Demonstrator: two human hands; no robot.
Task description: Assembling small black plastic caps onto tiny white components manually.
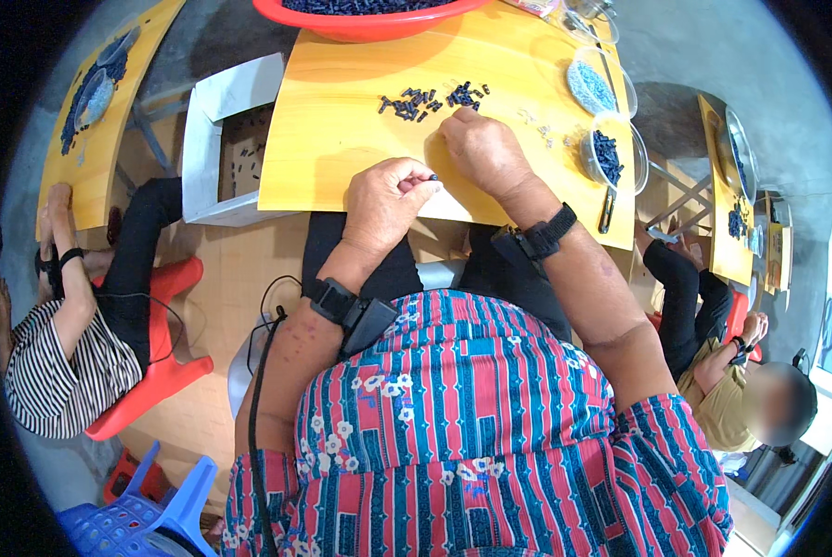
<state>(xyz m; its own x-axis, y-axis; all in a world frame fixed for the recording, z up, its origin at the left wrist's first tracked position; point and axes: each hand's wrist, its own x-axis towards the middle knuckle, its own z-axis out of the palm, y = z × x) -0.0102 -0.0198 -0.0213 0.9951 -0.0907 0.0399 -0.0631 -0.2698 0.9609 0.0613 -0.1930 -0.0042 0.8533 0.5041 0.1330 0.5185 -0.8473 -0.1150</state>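
Note:
My left hand [387,202] is closed in a pinch above the table's near edge, with a small dark cylindrical piece [433,177] between thumb and forefinger. Farther in and to the right, my right hand [483,148] has its fingers bent down at the yellow tabletop [332,121]. Its fingertips are hidden behind the hand, so what they hold, if anything, does not show. Just beyond them lie two loose heaps of small dark blue-black pieces, a left heap [410,104] and a right heap [463,95].
A red basin [369,26] full of dark pieces stands at the far edge. On the right are a tub of dark pieces [606,153], a tub of blue-white bits [590,85] and a dark-handled tool [607,210]. A white box [202,148] adjoins the left. Co-workers sit both sides.

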